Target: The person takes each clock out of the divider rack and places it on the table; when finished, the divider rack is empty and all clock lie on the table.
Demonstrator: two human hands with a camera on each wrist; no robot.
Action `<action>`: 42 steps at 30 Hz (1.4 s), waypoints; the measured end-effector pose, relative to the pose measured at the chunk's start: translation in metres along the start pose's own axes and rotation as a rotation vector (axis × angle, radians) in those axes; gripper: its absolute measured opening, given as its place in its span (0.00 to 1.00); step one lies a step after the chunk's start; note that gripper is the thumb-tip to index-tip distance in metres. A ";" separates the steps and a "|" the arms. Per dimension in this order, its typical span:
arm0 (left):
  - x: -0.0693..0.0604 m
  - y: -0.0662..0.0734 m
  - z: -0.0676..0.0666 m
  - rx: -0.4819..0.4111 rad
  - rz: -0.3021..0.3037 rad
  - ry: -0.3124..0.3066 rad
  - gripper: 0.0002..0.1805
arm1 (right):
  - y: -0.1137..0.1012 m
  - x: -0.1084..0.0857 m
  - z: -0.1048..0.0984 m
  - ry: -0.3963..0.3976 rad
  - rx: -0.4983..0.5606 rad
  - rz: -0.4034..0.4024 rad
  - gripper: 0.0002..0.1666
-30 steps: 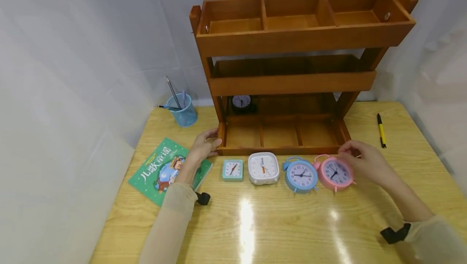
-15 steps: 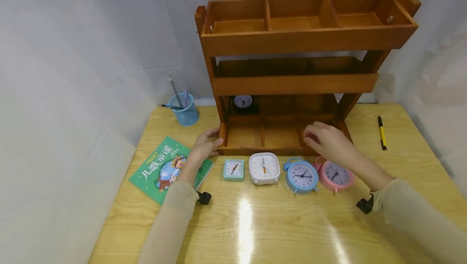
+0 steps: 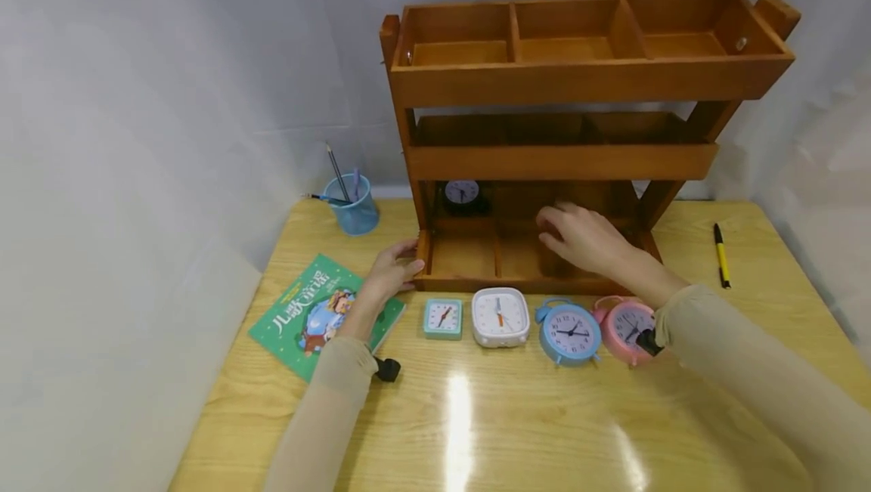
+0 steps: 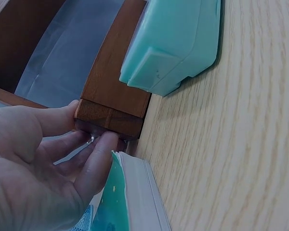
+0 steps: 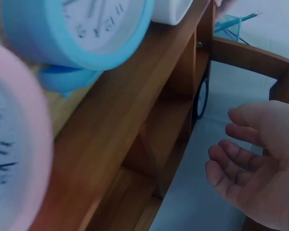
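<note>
My left hand [image 3: 391,271] grips the lower left corner of a brown wooden three-tier shelf [image 3: 565,162]; in the left wrist view, thumb and fingers hold either side of the wooden end. Over the bottom tier reaches my right hand [image 3: 578,236], its fingers loosely bent and nothing between them in the right wrist view. A black round clock [image 3: 461,192] sits in the left part of that tier, apart from the right hand. In front of the shelf stand a teal square clock [image 3: 443,318], a white clock [image 3: 500,317], a blue alarm clock [image 3: 570,335] and a pink one [image 3: 621,323], partly covered by the right wrist.
A green book [image 3: 316,318] lies under the left forearm. Behind it is a blue mesh pen cup [image 3: 357,214] with pencils. At the far right lies a yellow and black pen [image 3: 722,256]. The shelf's upper tiers overhang the bottom one.
From beside the pink clock, my right hand has moved left and inward over the bottom tier. My left hand keeps its hold on the shelf corner. The view has shifted slightly.
</note>
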State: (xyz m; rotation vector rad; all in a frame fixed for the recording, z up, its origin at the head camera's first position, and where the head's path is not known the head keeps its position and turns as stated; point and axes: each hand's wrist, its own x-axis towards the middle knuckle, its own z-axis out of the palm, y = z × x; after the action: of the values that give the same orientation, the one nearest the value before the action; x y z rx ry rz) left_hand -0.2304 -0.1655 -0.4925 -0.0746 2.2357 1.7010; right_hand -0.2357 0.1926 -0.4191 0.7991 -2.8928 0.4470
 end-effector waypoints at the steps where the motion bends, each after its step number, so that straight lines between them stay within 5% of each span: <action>1: 0.000 0.000 0.000 0.000 0.000 0.000 0.31 | 0.000 0.004 0.001 -0.005 0.008 0.005 0.15; 13: -0.002 0.004 0.000 -0.001 -0.009 -0.004 0.31 | -0.007 0.051 0.017 -0.115 0.255 0.074 0.37; 17: -0.002 0.004 0.000 0.004 -0.009 -0.004 0.31 | -0.006 0.067 0.022 -0.141 0.424 0.191 0.38; 23: -0.002 0.005 0.001 0.006 -0.014 -0.012 0.31 | -0.005 0.082 0.024 -0.185 0.844 0.451 0.34; 27: -0.001 0.004 0.000 -0.006 -0.021 -0.008 0.31 | -0.007 0.092 0.030 -0.137 1.001 0.486 0.33; 30: 0.001 0.004 0.000 -0.008 -0.013 -0.012 0.31 | -0.011 0.098 0.033 -0.115 0.986 0.491 0.30; 37: 0.002 0.002 -0.001 0.000 -0.010 -0.011 0.31 | -0.024 0.107 0.044 -0.131 0.757 0.454 0.38; 42: 0.003 0.001 0.000 -0.007 -0.012 0.002 0.31 | -0.030 0.117 0.054 -0.098 0.795 0.480 0.45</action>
State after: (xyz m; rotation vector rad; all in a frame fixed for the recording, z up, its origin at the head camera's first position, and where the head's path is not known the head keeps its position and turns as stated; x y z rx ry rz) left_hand -0.2337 -0.1651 -0.4919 -0.0909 2.2260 1.7038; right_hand -0.3216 0.0947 -0.4421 0.1443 -2.9453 1.7050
